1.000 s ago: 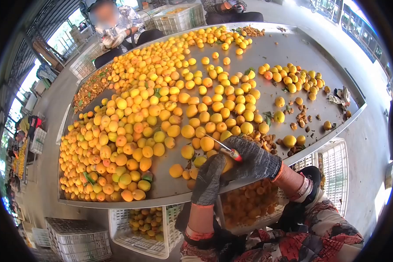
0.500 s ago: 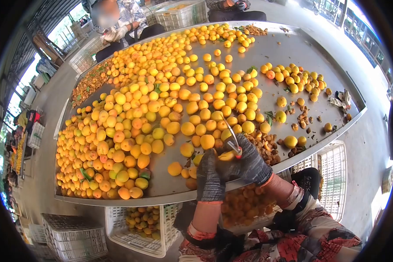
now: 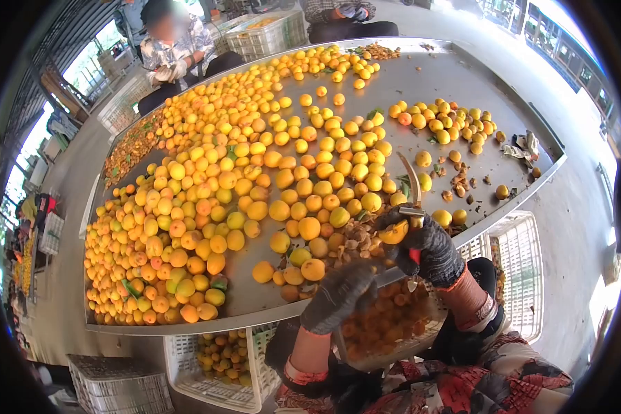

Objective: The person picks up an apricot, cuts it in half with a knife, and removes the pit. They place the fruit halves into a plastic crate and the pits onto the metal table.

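Note:
My right hand [image 3: 433,252], in a dark grey glove, is closed around a small knife with a red handle. The knife's thin curved blade [image 3: 412,178] points up and away over the table. A cut piece of apricot [image 3: 393,233] sits at the same hand's fingers. Lower left, my left hand [image 3: 339,297], gloved too, is over the table's near edge; motion blurs its fingers. Between the hands and the fruit lies a heap of brown pits [image 3: 356,243]. Whole yellow-orange apricots [image 3: 186,228] cover much of the metal table [image 3: 421,76].
Below the near edge are a white crate [image 3: 257,366] with apricots, another crate [image 3: 524,276] at right, and stacked crates [image 3: 121,386] at left. A crumpled cloth or glove [image 3: 524,148] lies far right. One person [image 3: 199,45] sits across; another person's hands [image 3: 352,12] show at the top.
My hands have come apart: the right moved slightly right with the knife and apricot piece, the left moved down toward the table edge. The whole view has shifted a little.

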`<state>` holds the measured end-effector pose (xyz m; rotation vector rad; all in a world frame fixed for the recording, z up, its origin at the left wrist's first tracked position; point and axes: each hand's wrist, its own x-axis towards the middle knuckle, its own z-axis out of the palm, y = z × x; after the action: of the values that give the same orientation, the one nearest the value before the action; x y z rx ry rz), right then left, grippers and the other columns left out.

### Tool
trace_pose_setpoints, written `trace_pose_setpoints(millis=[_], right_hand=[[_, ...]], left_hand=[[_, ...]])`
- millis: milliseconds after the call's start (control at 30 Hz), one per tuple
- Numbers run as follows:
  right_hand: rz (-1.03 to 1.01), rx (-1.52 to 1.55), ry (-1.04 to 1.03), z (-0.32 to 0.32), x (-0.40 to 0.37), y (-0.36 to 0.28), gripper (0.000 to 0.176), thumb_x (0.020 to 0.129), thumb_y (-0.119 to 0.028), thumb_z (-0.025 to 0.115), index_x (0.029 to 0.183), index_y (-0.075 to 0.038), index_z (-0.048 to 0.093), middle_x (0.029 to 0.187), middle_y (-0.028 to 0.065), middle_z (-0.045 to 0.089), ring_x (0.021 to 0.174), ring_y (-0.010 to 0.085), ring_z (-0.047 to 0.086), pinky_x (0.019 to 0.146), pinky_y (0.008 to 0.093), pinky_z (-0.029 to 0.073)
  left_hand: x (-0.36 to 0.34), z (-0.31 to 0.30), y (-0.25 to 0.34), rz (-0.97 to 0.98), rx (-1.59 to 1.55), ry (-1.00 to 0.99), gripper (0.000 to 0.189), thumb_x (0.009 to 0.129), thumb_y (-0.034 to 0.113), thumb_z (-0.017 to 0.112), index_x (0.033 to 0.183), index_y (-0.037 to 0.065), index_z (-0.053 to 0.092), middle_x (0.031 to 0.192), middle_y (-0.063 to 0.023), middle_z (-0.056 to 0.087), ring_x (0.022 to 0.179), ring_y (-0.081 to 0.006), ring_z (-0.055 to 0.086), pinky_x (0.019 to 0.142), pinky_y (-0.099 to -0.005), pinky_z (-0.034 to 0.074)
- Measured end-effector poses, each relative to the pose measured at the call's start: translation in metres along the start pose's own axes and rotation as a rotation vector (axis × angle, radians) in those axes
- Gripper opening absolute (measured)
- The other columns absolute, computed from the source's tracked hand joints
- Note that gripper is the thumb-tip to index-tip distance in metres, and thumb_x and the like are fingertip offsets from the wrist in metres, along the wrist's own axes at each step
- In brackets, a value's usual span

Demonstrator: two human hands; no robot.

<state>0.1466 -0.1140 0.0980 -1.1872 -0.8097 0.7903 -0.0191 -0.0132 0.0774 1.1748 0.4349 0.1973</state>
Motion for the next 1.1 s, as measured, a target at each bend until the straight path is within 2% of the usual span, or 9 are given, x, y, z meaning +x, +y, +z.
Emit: trace_pose_setpoints(millis=[100, 167, 267, 333, 533, 633, 800, 900, 1100], right_hand=[[0.314, 0.362, 0.056, 0.001, -0.015, -0.02, 0.039, 0.073, -0.006, 0.061, 0.11, -0.006, 0.05, 0.093, 0.0079, 0.059, 0.054, 0.0126, 0.055, 0.045, 0.0227, 0.042], [0.258, 0.206, 0.056, -0.005, -0.018, -0.008, 0.04, 0.075, -0.011, 0.063, 0.113, -0.006, 0.049, 0.093, 0.0071, 0.06, 0.053, 0.0115, 0.054, 0.044, 0.0209, 0.04], [-0.162, -0.282, -0.084, 0.007, -0.018, 0.005, 0.045, 0.075, -0.008, 0.066, 0.116, -0.004, 0.048, 0.106, 0.0069, 0.057, 0.097, 0.017, 0.054, 0.081, 0.0293, 0.045], [-0.314, -0.456, -0.152, 0.016, -0.012, 0.001, 0.042, 0.074, -0.007, 0.067, 0.113, -0.004, 0.05, 0.108, 0.0069, 0.056, 0.098, 0.0188, 0.054, 0.082, 0.0299, 0.045], [-0.427, -0.678, -0.129, 0.02, -0.004, 0.022, 0.037, 0.072, -0.008, 0.069, 0.106, -0.006, 0.055, 0.108, 0.0086, 0.056, 0.099, 0.0214, 0.054, 0.083, 0.031, 0.044], [0.132, 0.276, 0.129, 0.022, -0.008, 0.003, 0.03, 0.076, -0.017, 0.065, 0.099, -0.005, 0.051, 0.084, 0.0064, 0.057, 0.065, 0.0157, 0.058, 0.059, 0.0254, 0.05], [0.02, 0.701, 0.379, 0.034, 0.016, 0.01, 0.019, 0.078, -0.021, 0.06, 0.089, -0.009, 0.05, 0.062, 0.001, 0.05, 0.042, 0.0113, 0.044, 0.038, 0.0229, 0.037], [-0.035, 0.847, 0.204, 0.047, 0.029, -0.01, 0.018, 0.079, -0.02, 0.058, 0.091, -0.01, 0.049, 0.058, -0.001, 0.046, 0.039, 0.0092, 0.04, 0.037, 0.023, 0.035], [-0.119, 0.871, 0.207, 0.069, 0.046, 0.005, 0.023, 0.079, -0.019, 0.058, 0.098, -0.008, 0.05, 0.061, 0.0011, 0.049, 0.039, 0.0096, 0.04, 0.036, 0.0231, 0.035]], left_hand=[[-0.001, 0.018, -0.006, 0.398, 0.337, -0.007, 0.035, 0.086, 0.022, 0.054, 0.114, 0.002, 0.051, 0.094, -0.0102, 0.058, 0.07, -0.0122, 0.055, 0.066, -0.0265, 0.045], [0.002, 0.015, -0.019, 0.327, 0.281, 0.04, 0.041, 0.085, 0.023, 0.055, 0.12, 0.003, 0.047, 0.105, -0.0104, 0.055, 0.084, -0.0147, 0.055, 0.075, -0.029, 0.045], [0.004, 0.018, -0.018, 0.166, -0.099, 0.202, 0.028, 0.085, 0.019, 0.055, 0.106, 0.001, 0.051, 0.099, -0.0056, 0.055, 0.089, -0.0109, 0.053, 0.073, -0.026, 0.045], [0.012, 0.025, -0.012, 0.47, 0.015, 0.272, 0.039, 0.086, 0.023, 0.054, 0.117, 0.001, 0.046, 0.104, -0.0066, 0.054, 0.096, -0.0136, 0.05, 0.079, -0.0279, 0.044], [0.021, 0.021, -0.013, 0.555, -0.252, 0.316, 0.051, 0.087, 0.027, 0.049, 0.126, -0.002, 0.034, 0.117, -0.0123, 0.047, 0.108, -0.0208, 0.046, 0.09, -0.0332, 0.041], [0.019, 0.015, -0.008, 0.485, -0.654, 0.23, 0.046, 0.084, 0.025, 0.053, 0.121, 0.0, 0.043, 0.113, -0.0115, 0.049, 0.101, -0.0232, 0.051, 0.086, -0.0343, 0.044], [0.019, 0.008, -0.007, 0.422, -0.656, 0.345, 0.046, 0.085, 0.035, 0.05, 0.115, 0.001, 0.046, 0.106, -0.0093, 0.053, 0.095, -0.0227, 0.053, 0.082, -0.0362, 0.047], [0.023, 0.012, -0.015, 0.463, -0.867, 0.36, 0.049, 0.085, 0.045, 0.047, 0.112, 0.003, 0.047, 0.103, -0.0079, 0.054, 0.089, -0.0206, 0.055, 0.076, -0.0348, 0.05], [0.032, 0.005, -0.042, 0.527, -0.083, 0.766, 0.051, 0.086, 0.05, 0.044, 0.112, 0.006, 0.045, 0.1, -0.0067, 0.053, 0.09, -0.018, 0.053, 0.077, -0.0305, 0.049]])
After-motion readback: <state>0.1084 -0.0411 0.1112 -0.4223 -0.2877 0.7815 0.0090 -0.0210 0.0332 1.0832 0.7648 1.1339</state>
